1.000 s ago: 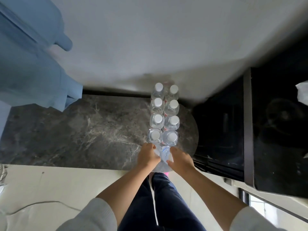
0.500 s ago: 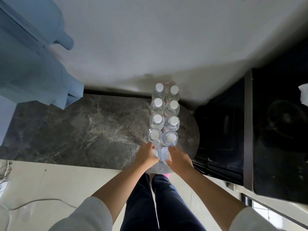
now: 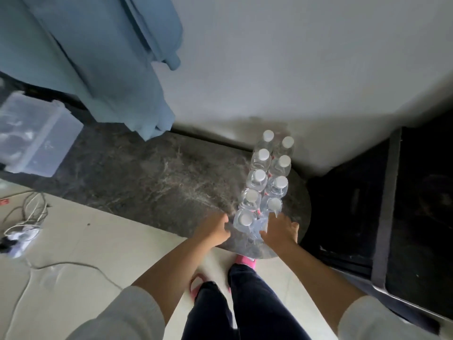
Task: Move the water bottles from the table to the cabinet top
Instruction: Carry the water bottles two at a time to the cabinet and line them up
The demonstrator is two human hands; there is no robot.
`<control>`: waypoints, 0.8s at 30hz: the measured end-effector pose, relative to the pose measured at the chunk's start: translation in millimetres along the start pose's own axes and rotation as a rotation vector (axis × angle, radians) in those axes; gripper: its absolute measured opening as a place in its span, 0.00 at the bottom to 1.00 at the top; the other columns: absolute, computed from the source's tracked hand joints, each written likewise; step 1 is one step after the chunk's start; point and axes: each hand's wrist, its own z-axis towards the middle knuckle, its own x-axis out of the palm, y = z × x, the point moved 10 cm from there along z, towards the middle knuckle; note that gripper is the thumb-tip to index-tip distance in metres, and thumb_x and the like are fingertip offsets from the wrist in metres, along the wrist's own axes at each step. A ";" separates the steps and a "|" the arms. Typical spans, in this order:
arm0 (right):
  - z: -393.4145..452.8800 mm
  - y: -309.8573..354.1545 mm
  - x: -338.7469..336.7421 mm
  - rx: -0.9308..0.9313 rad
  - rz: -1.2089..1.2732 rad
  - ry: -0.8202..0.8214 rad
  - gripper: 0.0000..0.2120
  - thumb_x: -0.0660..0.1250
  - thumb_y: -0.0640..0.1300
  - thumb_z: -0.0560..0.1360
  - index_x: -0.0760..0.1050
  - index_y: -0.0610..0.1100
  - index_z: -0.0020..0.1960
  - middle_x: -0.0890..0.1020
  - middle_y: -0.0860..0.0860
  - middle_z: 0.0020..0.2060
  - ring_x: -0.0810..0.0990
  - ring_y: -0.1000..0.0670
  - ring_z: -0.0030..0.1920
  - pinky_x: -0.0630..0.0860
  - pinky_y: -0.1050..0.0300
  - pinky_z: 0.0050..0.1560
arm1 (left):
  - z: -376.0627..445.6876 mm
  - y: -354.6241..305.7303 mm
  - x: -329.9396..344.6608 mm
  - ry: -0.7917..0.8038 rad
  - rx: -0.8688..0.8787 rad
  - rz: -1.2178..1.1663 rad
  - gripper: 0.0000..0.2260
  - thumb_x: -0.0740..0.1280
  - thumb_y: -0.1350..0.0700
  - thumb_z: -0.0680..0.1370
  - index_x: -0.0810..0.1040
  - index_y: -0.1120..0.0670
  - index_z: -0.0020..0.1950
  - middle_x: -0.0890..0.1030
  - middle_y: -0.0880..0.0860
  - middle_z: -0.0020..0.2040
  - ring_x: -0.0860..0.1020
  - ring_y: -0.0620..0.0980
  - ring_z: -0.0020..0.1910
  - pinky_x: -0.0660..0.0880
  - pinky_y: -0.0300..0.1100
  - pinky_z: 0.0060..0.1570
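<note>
Several clear water bottles (image 3: 259,182) with white caps stand in two tight rows on the dark marble cabinet top (image 3: 147,177), near its rounded right end. The nearest bottle of the left row (image 3: 244,220) stands free. My left hand (image 3: 214,229) hovers just left of it, apart from it, fingers loosely curled with nothing in them. My right hand (image 3: 279,229) lies over the nearest bottle of the right row, whose cap is hidden; only some clear plastic shows by the thumb.
A blue cloth (image 3: 98,57) hangs over the cabinet's back left. A clear plastic box (image 3: 36,141) sits at the far left. Cables (image 3: 27,217) lie on the pale floor. A black glass-fronted unit (image 3: 416,204) stands right of the cabinet.
My left hand has come off its bottle and moved a little left; that bottle now stands in the row. My right hand stays on its bottle. The view has swung left.
</note>
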 end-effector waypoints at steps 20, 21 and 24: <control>-213.3 445.7 7.2 -1.024 -0.504 -0.158 0.15 0.56 0.39 0.77 0.72 0.36 0.60 0.75 0.39 0.61 0.73 0.40 0.64 0.72 0.50 0.63 | -284.7 395.9 -86.0 -0.550 -0.560 -0.098 0.14 0.58 0.55 0.79 0.74 0.56 0.62 0.73 0.56 0.63 0.70 0.55 0.65 0.69 0.44 0.64; -232.4 472.6 14.1 -1.082 -0.544 -0.174 0.15 0.56 0.40 0.78 0.72 0.36 0.61 0.75 0.40 0.61 0.74 0.40 0.63 0.72 0.49 0.61 | -309.1 419.7 -80.7 -0.560 -0.607 -0.118 0.14 0.58 0.55 0.80 0.74 0.56 0.63 0.72 0.56 0.63 0.69 0.55 0.66 0.68 0.45 0.64; -284.3 542.7 33.7 -1.247 -0.654 -0.235 0.15 0.56 0.41 0.78 0.72 0.36 0.61 0.75 0.39 0.60 0.74 0.40 0.61 0.73 0.49 0.60 | -378.2 482.4 -61.7 -0.580 -0.758 -0.153 0.14 0.57 0.55 0.80 0.72 0.55 0.65 0.71 0.56 0.65 0.68 0.55 0.67 0.68 0.45 0.63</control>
